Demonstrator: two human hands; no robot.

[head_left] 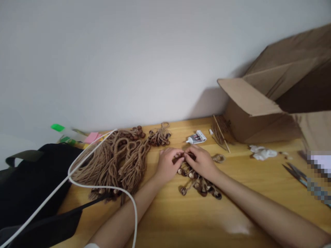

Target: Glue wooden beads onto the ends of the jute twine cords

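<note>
My left hand [169, 163] and my right hand [200, 162] meet at the middle of the wooden table, fingers pinched together around a small dark brown piece [178, 159] that is mostly hidden. Under and just below my right hand lies a bunch of twine cords with brown, shell-like pieces [203, 186], some showing pale centres. A small twine loop [218, 158] rests to the right of my right hand. Behind my hands lies a white and grey glue tube [197, 137], its nozzle toward the left.
Braided twine bundles [116, 158] and a smaller beaded bunch [160, 135] lie left. A white cable [103, 186] crosses before a black bag [33, 182]. On the right are a stick [221, 134], an open cardboard box [258, 120], crumpled tissue [263, 152] and scissors [297, 175].
</note>
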